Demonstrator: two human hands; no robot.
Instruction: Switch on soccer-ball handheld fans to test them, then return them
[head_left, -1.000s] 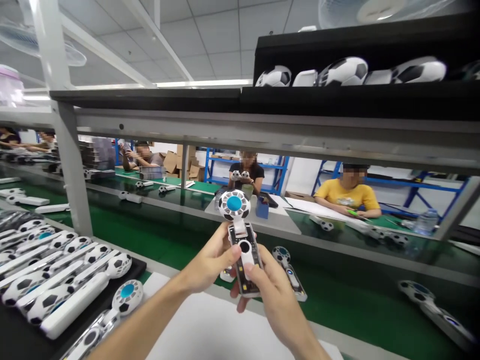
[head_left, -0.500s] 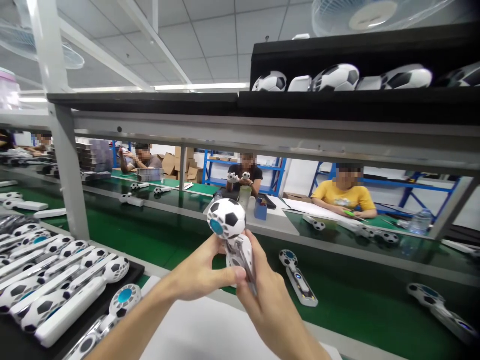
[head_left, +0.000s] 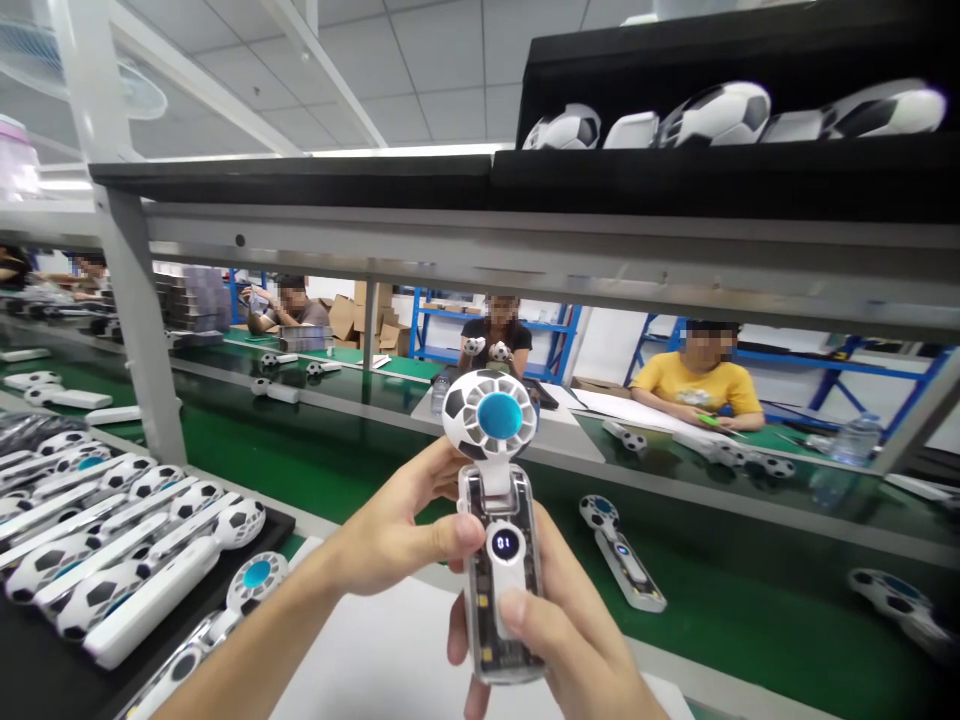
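Note:
I hold a handheld fan [head_left: 498, 500] upright in front of me with both hands. It has a soccer-ball patterned head with a blue centre and a clear handle whose small round display reads 01. My left hand [head_left: 394, 535] grips the handle from the left, thumb on its upper front. My right hand [head_left: 547, 625] wraps the lower handle, thumb pressed on the white button strip.
A black tray [head_left: 45, 660] of several similar fans lies at the lower left. Another fan [head_left: 622, 555] rests on the green conveyor belt [head_left: 712, 620], one more at far right. A white sheet [head_left: 390, 660] lies below my hands. A metal shelf frame [head_left: 525, 265] spans overhead. Several people sit across the line.
The fan was turned round from its ball-patterned back to its front, and its display now shows 01. It sits lower and closer to me.

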